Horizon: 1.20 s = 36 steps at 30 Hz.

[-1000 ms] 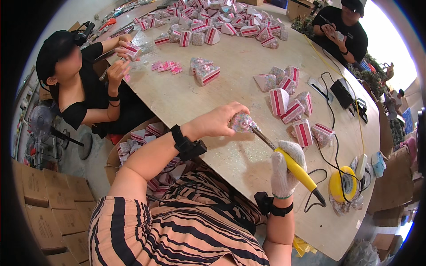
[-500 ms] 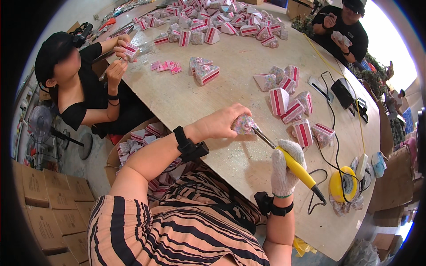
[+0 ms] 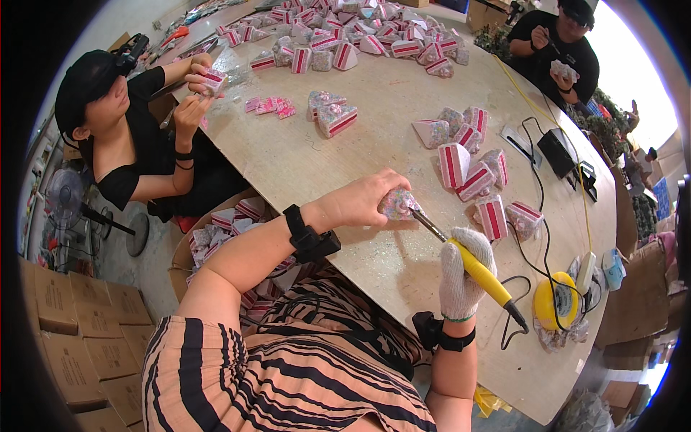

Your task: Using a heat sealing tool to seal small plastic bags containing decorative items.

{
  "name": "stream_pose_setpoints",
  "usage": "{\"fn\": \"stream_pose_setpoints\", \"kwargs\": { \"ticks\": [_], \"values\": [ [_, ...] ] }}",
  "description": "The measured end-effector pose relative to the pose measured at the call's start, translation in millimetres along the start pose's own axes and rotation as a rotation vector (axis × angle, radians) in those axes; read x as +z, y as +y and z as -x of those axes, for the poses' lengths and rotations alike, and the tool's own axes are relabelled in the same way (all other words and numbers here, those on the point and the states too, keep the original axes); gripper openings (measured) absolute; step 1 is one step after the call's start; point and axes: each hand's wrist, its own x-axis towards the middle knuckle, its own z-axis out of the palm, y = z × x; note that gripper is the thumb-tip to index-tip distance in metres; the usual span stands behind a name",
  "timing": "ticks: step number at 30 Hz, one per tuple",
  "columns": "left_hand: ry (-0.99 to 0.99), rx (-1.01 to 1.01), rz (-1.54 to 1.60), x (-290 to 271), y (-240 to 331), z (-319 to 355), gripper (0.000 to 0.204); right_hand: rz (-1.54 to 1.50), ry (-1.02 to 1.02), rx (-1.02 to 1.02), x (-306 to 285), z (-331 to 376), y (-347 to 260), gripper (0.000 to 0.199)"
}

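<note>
Bare-skinned, my left hand (image 3: 362, 199) grips a toy cake slice (image 3: 397, 205) by its side, a little above the table. Pale, multicoloured sprinkles cover the face of the slice that shows. My right hand (image 3: 456, 281), in a white knitted glove, is wrapped round the yellow handle of a soldering iron (image 3: 484, 270). The iron's metal tip touches or nearly touches the right side of the slice. Its black cord trails from the handle end over the table. Right of my hands stand several finished-looking slices (image 3: 452, 165) with red and white layers.
A large heap of slices (image 3: 345, 32) covers the table's far end. Two more slices (image 3: 336, 120) lie beside pink pieces (image 3: 271, 106). A yellow tape roll (image 3: 556, 299), black cords and a black device (image 3: 558, 151) sit at right. Co-workers (image 3: 119, 129) handle slices at far left and far right.
My hands stay almost in place; the slice has turned slightly against the iron's tip. At far right, the co-worker's hands have shifted a little.
</note>
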Motion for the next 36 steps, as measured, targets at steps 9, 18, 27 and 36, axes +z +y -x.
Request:
{"fn": "stream_pose_setpoints", "kwargs": {
  "ticks": [9,18,27,36],
  "values": [
    [0.06,0.054,-0.082,3,6,3,0.046,0.023,-0.027,-0.034,2,-3,-2,0.02],
    [-0.43,-0.172,-0.206,-105,-3,73,0.06,-0.222,0.536,-0.046,-30,-12,-4,0.013],
    [-0.264,0.029,-0.546,-89,16,17,0.057,-0.213,1.053,-0.181,-64,-30,8,0.02],
    [-0.004,0.621,-0.541,82,37,-139,0.045,-0.07,1.118,-0.164,-63,-36,21,0.022]
  ]
}}
